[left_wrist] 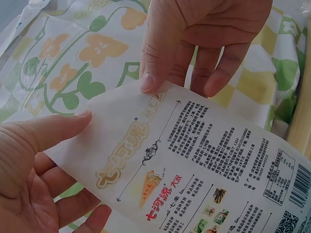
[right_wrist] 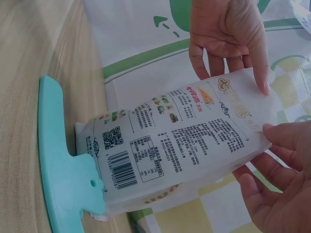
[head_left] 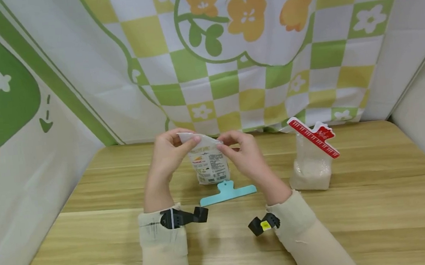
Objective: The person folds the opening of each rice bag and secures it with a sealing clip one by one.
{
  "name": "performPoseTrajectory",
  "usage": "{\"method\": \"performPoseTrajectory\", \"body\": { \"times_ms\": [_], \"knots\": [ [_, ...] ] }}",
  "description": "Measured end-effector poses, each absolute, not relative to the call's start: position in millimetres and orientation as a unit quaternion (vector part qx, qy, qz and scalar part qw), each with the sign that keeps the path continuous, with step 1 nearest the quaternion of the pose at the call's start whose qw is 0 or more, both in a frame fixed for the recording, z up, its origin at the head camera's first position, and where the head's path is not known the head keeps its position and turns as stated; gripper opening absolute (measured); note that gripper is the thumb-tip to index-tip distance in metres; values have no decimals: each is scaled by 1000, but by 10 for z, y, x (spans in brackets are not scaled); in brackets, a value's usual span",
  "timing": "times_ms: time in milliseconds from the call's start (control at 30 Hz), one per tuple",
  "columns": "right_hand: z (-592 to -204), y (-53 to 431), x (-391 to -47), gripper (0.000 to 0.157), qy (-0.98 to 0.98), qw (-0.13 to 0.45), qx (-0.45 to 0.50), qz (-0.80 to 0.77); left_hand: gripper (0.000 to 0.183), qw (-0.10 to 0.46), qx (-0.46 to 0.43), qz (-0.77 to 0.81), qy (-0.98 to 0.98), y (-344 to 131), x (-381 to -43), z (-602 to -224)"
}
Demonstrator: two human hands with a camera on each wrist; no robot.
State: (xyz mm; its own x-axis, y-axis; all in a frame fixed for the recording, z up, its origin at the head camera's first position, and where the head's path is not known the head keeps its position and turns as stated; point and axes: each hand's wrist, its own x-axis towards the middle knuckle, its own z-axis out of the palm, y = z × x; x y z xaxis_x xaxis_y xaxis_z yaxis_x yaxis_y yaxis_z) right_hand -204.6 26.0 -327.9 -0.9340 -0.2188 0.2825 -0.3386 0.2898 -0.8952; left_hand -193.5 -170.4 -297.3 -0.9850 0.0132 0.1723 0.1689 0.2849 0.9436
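Observation:
A white printed rice bag (head_left: 209, 162) stands upright near the back of the wooden table. My left hand (head_left: 168, 153) pinches the bag's top left corner, thumb in front and fingers behind. At the top right corner my right hand (head_left: 246, 154) pinches it the same way. Print, a barcode and a QR code (right_wrist: 114, 138) face me, with the bag's top held flat between the hands in the left wrist view. A light blue bag clip (head_left: 227, 192) lies on the table just in front of the bag's base, held by neither hand.
To the right stands a clear bag of white grains (head_left: 311, 170), with a red and white clip (head_left: 314, 136) slanted across its top. Behind the wooden table (head_left: 104, 241) hangs a checked, flowered cloth (head_left: 230, 79). White cloth walls flank both sides.

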Motion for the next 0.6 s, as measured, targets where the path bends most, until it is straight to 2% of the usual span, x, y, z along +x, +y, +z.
{"method": "performPoseTrajectory", "body": {
  "times_ms": [300,600],
  "knots": [
    [-3280,243,-2039,11,-799,83,178,568,24,63,-70,-580,-809,-1712,-1947,-2954],
    [-3267,275,-2020,8,-810,68,192,549,20,68,-85,-552,-827,-1747,-1894,-2947]
  ]
}}
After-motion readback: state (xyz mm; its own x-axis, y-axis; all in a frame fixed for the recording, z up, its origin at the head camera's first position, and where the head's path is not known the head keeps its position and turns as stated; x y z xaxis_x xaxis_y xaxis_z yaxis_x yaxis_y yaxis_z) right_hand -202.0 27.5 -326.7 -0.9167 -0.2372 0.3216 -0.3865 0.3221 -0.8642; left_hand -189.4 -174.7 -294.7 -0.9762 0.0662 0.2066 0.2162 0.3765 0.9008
